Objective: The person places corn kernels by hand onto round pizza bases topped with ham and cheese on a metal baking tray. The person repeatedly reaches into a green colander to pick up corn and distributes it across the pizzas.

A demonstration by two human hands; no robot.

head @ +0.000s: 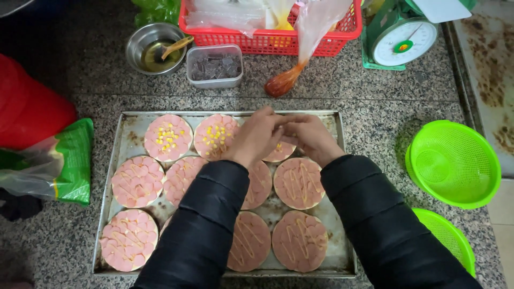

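A: Hands?
B: Left hand (256,136) and right hand (310,138) are brought together, fingertips pinched, above a small round pizza base (280,152) on the metal baking tray (126,124). Something small is possibly held; it cannot be told.
A: Around?
B: Corn is seen on two bases (168,137). A sauce piping bag (285,80) and green colander (454,162) are placed nearby.

Left hand (256,136) and right hand (310,136) fingertips together above baking tray (120,155), sausage-topped rounds (138,181) in rows — two with corn (168,137); granite counter (375,101)
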